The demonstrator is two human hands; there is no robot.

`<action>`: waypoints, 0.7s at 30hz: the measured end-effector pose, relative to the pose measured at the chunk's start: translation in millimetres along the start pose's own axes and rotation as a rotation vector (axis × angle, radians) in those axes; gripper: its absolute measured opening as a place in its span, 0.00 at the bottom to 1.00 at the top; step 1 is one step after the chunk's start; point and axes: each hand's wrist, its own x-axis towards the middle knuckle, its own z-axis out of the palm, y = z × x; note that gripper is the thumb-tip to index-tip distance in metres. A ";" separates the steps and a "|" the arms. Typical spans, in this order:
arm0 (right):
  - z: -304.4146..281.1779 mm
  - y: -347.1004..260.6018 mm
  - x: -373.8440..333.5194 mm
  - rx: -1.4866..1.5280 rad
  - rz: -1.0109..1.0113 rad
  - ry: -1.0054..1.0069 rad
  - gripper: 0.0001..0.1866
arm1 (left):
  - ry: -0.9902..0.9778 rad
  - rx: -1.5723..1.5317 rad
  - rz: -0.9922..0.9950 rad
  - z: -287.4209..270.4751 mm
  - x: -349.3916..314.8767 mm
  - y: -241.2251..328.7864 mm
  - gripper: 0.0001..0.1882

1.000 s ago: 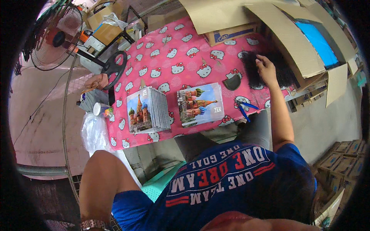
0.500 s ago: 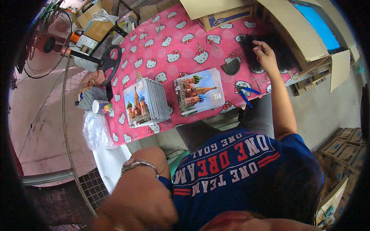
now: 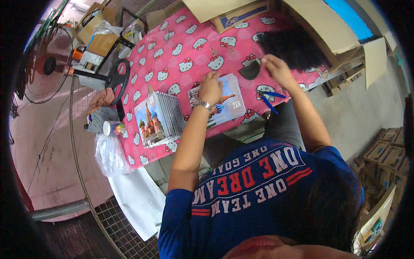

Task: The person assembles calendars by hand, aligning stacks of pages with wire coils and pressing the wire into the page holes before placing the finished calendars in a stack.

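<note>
My left hand lies on the loose notebook covers or pages, printed with a colourful domed building, near the table's front edge. Its fingers look stretched out over the upper left part. My right hand is raised beside a dark half-round piece, thumb and fingertips pinched together; what they hold, if anything, is too small to make out. A heap of fine black strands lies beyond that hand. Blue-handled pliers rest below it. Left of my left hand stands a stack of spiral-bound notebooks.
A pink patterned cloth covers the table. Cardboard boxes stand at the back and right. A fan, a paper cup and a clear plastic bag are at the left. More cartons sit low on the right.
My left hand has swung up from near my body onto the loose printed sheets. My right hand has come away from the black strands, toward the left and nearer me.
</note>
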 end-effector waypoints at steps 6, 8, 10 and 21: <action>5.5 4.4 -17.8 0.001 -0.081 -0.020 0.16 | -0.244 -0.207 -0.238 15.2 7.4 -16.4 0.14; 12.0 4.1 -22.3 -0.038 -0.191 -0.082 0.17 | -0.083 -0.248 -0.151 13.3 0.2 -22.8 0.15; 22.8 -8.1 -26.1 -0.083 -0.311 -0.107 0.16 | -0.032 -0.351 -0.219 -1.2 -3.5 -14.2 0.13; 44.7 -71.0 -50.0 -0.213 -0.651 -0.264 0.13 | 0.130 -0.116 0.147 -103.9 -58.6 61.0 0.09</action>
